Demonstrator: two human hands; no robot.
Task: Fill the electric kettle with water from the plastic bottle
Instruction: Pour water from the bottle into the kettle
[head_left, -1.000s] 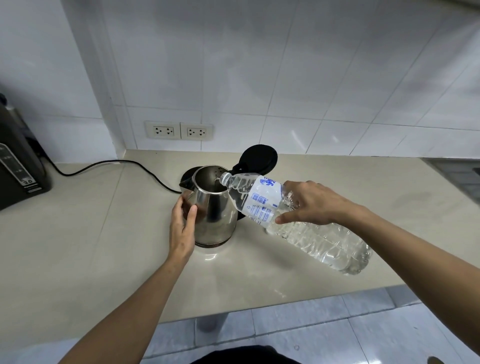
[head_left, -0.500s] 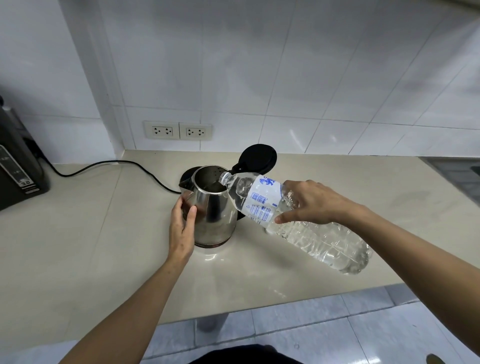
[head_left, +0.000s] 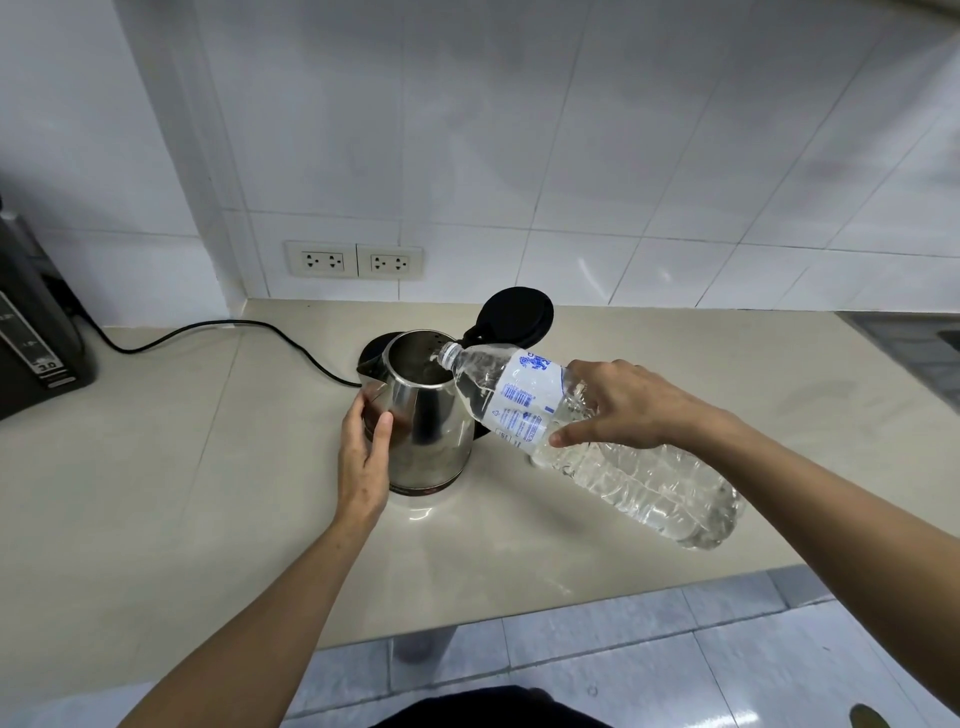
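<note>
A steel electric kettle (head_left: 431, 415) stands on the beige counter (head_left: 156, 493) with its black lid (head_left: 514, 314) flipped up behind it. My left hand (head_left: 363, 457) rests flat against the kettle's left side, steadying it. My right hand (head_left: 623, 405) grips a large clear plastic bottle (head_left: 623, 457) with a white and blue label. The bottle is tilted down to the left, its uncapped mouth over the kettle's open rim. Water fills most of the bottle.
A black power cord (head_left: 234, 327) runs from the kettle to the left. A dark appliance (head_left: 36, 332) stands at the far left. Two wall sockets (head_left: 353, 260) sit on the tiled wall behind. A sink edge (head_left: 914, 343) shows at the far right. The counter's front edge lies close below the bottle's base.
The bottle's mouth has risen slightly and now sits at the kettle's rim. Both hands keep the same hold and place.
</note>
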